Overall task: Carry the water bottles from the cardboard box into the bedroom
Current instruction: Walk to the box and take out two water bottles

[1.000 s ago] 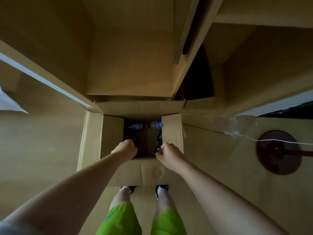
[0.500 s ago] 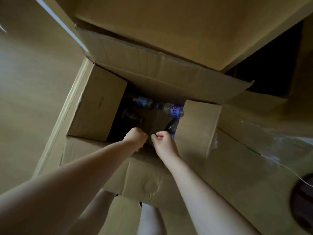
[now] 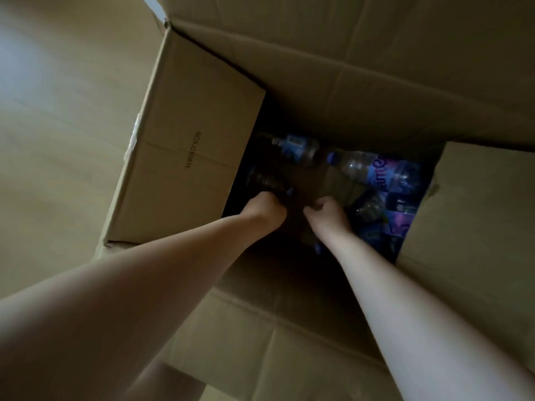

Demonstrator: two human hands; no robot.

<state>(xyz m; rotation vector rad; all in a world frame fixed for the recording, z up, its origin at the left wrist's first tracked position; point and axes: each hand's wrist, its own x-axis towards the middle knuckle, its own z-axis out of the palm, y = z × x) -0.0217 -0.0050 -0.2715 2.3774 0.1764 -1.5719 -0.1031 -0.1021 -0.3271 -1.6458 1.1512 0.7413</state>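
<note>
Both hands, left [image 3: 267,211] and right [image 3: 327,215], reach deep into the box [image 3: 188,157], grip unclear in the dark; bottles [image 3: 376,172] all lie inside, none carried yet.

Pale wood-grain floor [image 3: 58,117] fills the left side, dim overall; a soft bluish-white sheen of light lies on it toward the upper left; a thin bright strip [image 3: 155,4] shows at the top edge.
</note>
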